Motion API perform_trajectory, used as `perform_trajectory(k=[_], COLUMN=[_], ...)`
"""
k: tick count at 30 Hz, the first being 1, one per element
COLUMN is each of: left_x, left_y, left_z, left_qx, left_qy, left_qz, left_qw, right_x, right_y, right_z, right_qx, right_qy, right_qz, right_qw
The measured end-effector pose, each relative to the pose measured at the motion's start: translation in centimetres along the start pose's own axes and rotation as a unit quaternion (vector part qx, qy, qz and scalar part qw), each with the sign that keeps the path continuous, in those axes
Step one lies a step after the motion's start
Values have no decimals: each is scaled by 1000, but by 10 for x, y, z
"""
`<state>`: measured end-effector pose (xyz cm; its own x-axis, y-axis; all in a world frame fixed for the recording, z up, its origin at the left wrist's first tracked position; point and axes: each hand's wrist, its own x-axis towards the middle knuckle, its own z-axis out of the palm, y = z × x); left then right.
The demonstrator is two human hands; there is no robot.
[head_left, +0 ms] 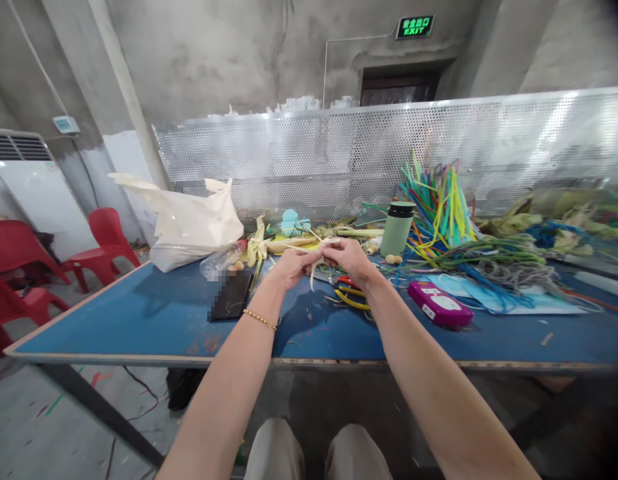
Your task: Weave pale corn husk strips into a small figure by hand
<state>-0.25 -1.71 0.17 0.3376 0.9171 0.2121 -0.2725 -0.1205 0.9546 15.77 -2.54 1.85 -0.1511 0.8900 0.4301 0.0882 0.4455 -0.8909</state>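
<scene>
My left hand and my right hand meet above the middle of the table, fingers closed in a pinch. Between them they grip a pale strip that looks like corn husk; one end dangles below the fingertips. Part of the strip is hidden by my fingers. Just under my right hand lies a hand tool with yellow and red handles; its kind is hard to make out. Behind my hands are yellowish husks and a light blue item. A dark phone-like slab rests left of my left hand.
On the blue table stand a white plastic bag, a clear bottle lying down, and a green tumbler beside small wooden balls. Rightward are a purple box, colourful strips and tangled cords.
</scene>
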Motion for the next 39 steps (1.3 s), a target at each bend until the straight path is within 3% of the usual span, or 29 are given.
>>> perform_trajectory(k=[11, 19, 23, 28, 34, 39], left_x=[-1, 0, 5, 9, 11, 11], left_y=[2, 0, -2, -4, -8, -10], left_z=[3, 2, -1, -8, -6, -4], left_qx=[-9, -21, -28, -35, -33, -56], left_qy=[3, 17, 71, 156, 172, 150], left_qz=[-6, 1, 8, 26, 34, 19], left_qw=[1000, 1000, 997, 987, 984, 987], right_x=[3, 2, 5, 4, -3, -1], right_y=[5, 6, 9, 3, 2, 15], right_z=[-2, 0, -4, -6, 8, 15], right_qx=[-16, -23, -108, -265, -229, -189], right_qy=[53, 54, 76, 142, -50, -45], right_qz=[11, 3, 13, -46, -38, -24], right_qw=[998, 998, 991, 953, 971, 981])
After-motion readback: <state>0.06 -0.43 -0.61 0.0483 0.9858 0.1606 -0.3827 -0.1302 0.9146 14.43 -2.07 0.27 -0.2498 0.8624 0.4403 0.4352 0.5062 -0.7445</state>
